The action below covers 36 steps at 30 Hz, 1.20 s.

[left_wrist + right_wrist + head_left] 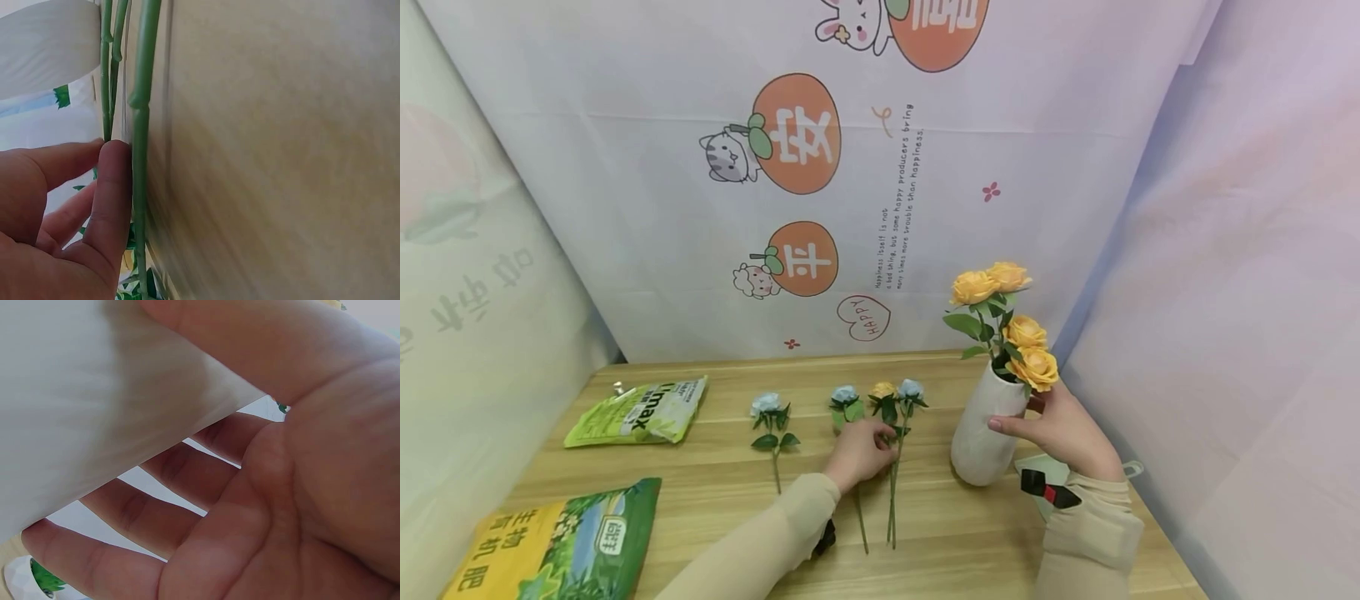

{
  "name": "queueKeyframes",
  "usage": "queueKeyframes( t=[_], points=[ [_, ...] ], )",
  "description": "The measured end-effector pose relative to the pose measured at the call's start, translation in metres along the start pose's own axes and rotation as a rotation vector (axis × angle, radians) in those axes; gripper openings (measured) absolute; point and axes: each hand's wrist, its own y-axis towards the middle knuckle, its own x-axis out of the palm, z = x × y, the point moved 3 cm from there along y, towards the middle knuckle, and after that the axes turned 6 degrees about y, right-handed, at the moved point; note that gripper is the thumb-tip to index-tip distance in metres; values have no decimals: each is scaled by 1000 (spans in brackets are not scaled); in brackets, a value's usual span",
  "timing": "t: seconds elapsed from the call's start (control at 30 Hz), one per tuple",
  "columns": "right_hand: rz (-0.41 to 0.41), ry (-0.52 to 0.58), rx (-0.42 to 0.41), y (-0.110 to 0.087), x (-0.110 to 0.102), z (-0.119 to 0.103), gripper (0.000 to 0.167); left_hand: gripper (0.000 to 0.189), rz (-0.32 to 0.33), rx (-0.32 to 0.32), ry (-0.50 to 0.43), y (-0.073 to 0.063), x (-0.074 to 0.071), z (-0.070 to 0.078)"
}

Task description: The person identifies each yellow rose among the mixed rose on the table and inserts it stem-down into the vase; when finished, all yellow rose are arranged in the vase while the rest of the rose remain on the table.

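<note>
A white vase (pixel 988 429) holding several yellow artificial roses (pixel 1030 333) leans slightly to the right. My right hand (pixel 1067 429) grips it near the top, with the thumb on the front; the right wrist view shows the curled fingers (pixel 125 512) along the vase wall. My left hand (pixel 861 450) pinches two thin green stems (pixel 107 81) between thumb and index finger. Those stems belong to a yellow rose (pixel 882 390) and a blue rose (pixel 912 389) lying side by side. The stem of another blue rose (pixel 844 394) passes beneath the left hand.
Farther left lies one more blue rose (pixel 766 405). A green-and-white bag (pixel 640 412) and a yellow-and-green bag (pixel 557 542) occupy the table's left side. A pale green object (pixel 1041 471) sits partly hidden behind the right wrist. Printed white cloth (pixel 662 208) hangs behind the wooden table.
</note>
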Motion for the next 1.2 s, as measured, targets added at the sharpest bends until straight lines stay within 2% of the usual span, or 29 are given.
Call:
queueKeyframes(
  t=[0.17,0.43,0.83,1.07,1.2],
  points=[
    [4,-1,-5,0,-1,0,109,38,25,10,-2,-1,3,3],
    [8,-7,3,0,0,0,110,40,-2,-41,-103,-1,1,0],
    [12,-36,-4,-1,-1,0,106,43,5,-50,-114,2,-7,-3],
    [10,-30,-5,0,-2,0,107,44,67,-28,-75,6,-20,3],
    [6,-26,-5,0,-2,0,108,44,90,-17,-118,10,-29,9]
  ],
)
